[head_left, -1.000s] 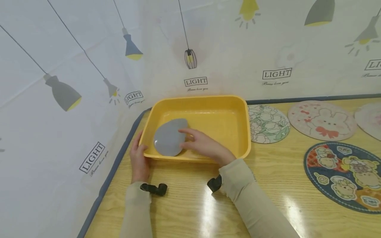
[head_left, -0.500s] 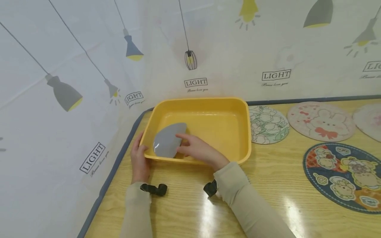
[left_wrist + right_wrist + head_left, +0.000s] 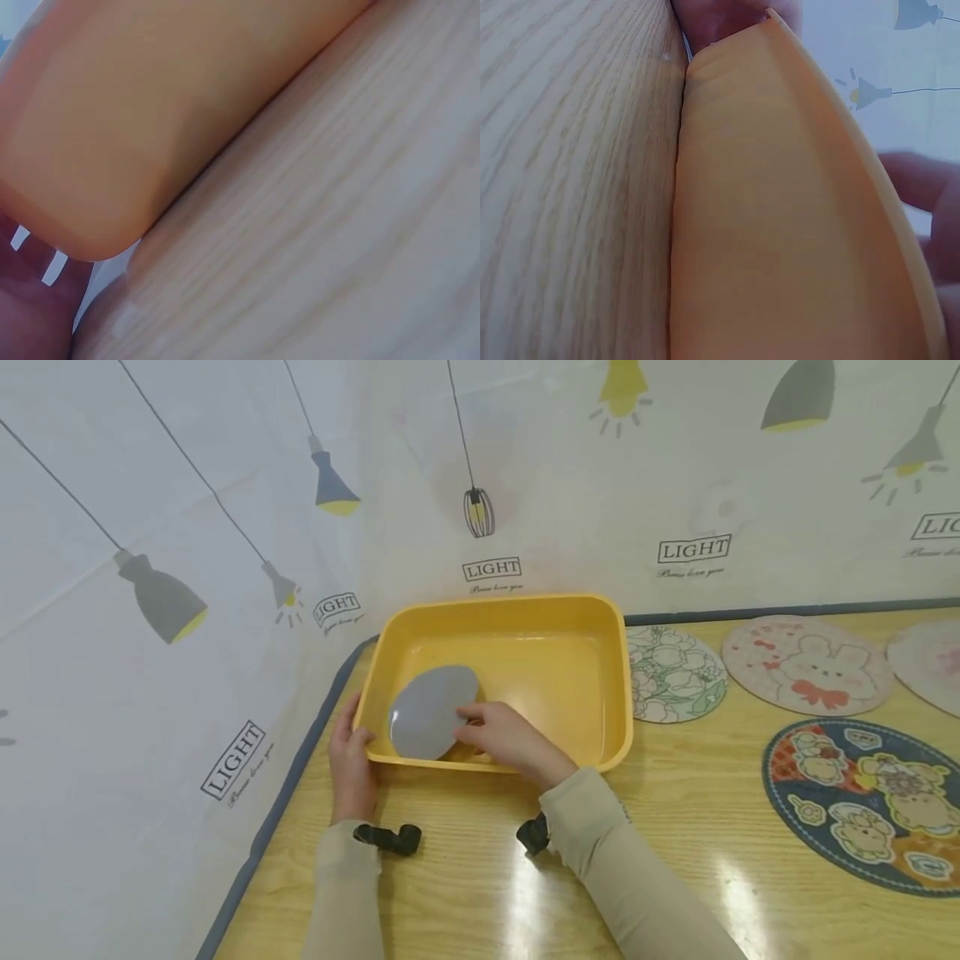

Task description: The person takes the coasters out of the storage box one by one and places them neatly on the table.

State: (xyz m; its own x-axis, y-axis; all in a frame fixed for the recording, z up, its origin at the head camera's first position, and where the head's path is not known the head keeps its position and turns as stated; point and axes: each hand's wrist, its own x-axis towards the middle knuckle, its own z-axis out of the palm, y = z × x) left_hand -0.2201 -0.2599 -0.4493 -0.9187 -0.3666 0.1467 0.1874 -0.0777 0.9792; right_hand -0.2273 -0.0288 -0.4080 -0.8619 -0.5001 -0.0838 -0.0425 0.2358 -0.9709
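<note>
In the head view a yellow plastic tray [image 3: 555,683] stands on the wooden table. My left hand [image 3: 352,770] grips its near left corner, thumb on the rim and fingers around the outer side. Inside the tray, towards the left, a glossy grey round sheet [image 3: 429,712] lies tilted. My right hand [image 3: 513,739] reaches over the near rim and pinches the sheet's right edge; its fingertips are partly hidden. In the left wrist view the tray's outer wall [image 3: 150,120] hides most of that hand. The right wrist view shows blurred fingers [image 3: 919,180] beyond the rim.
Right of the tray lie round printed mats: a green floral one [image 3: 678,677], a pink bunny one [image 3: 806,667] and a dark blue bear one [image 3: 862,802]. A pale one [image 3: 930,660] is cut off at the edge. Lamp-print sheeting [image 3: 570,518] rises behind and left.
The grey sheet looked folded or steeply tipped half a second ago and now shows as a fuller oval. The right hand's fingers have drawn in to its right edge. The left hand stays put.
</note>
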